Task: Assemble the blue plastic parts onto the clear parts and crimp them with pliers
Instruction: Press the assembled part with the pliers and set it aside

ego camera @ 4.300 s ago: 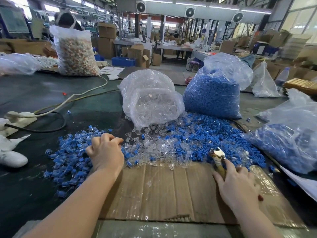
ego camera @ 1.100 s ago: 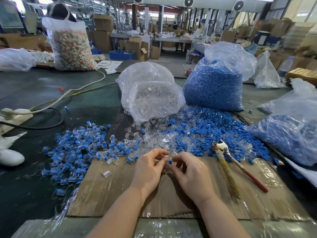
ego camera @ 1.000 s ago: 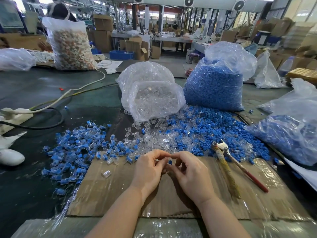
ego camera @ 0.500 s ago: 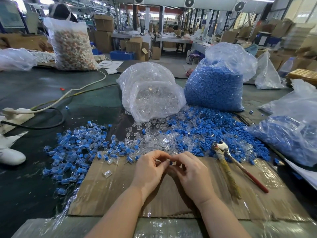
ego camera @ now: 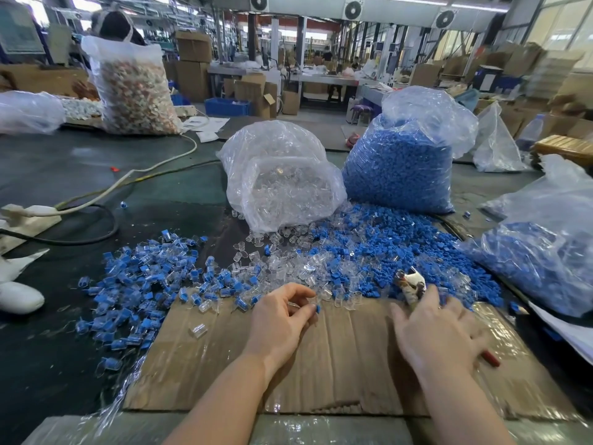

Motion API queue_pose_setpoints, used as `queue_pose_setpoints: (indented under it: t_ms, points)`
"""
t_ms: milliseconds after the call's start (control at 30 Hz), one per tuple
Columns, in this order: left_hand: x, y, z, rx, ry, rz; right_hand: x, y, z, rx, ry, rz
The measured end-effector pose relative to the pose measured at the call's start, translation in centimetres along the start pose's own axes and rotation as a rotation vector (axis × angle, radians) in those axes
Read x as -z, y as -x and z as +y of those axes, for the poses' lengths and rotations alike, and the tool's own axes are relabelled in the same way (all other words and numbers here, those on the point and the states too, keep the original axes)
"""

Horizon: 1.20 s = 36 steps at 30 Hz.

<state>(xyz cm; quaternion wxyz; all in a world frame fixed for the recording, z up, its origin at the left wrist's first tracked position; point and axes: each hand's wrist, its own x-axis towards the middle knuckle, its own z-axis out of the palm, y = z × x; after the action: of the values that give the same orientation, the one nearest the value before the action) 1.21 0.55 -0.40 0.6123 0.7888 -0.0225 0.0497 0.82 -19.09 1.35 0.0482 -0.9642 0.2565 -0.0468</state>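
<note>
A small blue-and-clear part (ego camera: 316, 307) was pinched between the thumb and fingertips of the left hand (ego camera: 282, 319) above the cardboard sheet (ego camera: 224, 364). The right hand (ego camera: 439, 332) was laid over the pliers (ego camera: 412, 284), fingers loosely curled around the handles; a firm grip could not be confirmed. Loose blue parts (ego camera: 385, 245) and clear parts (ego camera: 288, 264) were heaped on the table (ego camera: 48, 348) just beyond.
</note>
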Motion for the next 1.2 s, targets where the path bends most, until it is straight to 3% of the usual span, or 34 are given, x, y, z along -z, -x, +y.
queue_pose_setpoints:
  t_ms: [100,233,367,467,600,767,1200]
  points:
    - [-0.1,0.0,0.0,0.001,-0.002,-0.004,0.0,-0.4,1.4,-0.066,0.060,-0.131]
    - [-0.1,0.0,0.0,0.004,-0.009,-0.001,0.3,0.0,1.4,-0.045,0.077,-0.078]
    - [0.0,-0.1,0.1,0.036,0.071,0.026,1.5,0.6,1.0,0.049,0.065,-0.024]
    - [0.2,-0.3,0.4,0.097,0.188,0.042,2.1,1.3,0.5,0.235,0.048,0.013]
    - [0.3,-0.9,1.2,0.221,0.385,0.100,2.9,3.0,-1.2,0.465,-0.287,-0.216]
    - [0.3,-1.4,1.5,0.329,0.441,0.166,3.9,4.7,-2.6,0.500,-0.553,-0.444]
    - [-0.1,-1.7,1.8,0.412,0.458,0.196,5.3,4.7,-2.6,0.412,-0.681,-0.642]
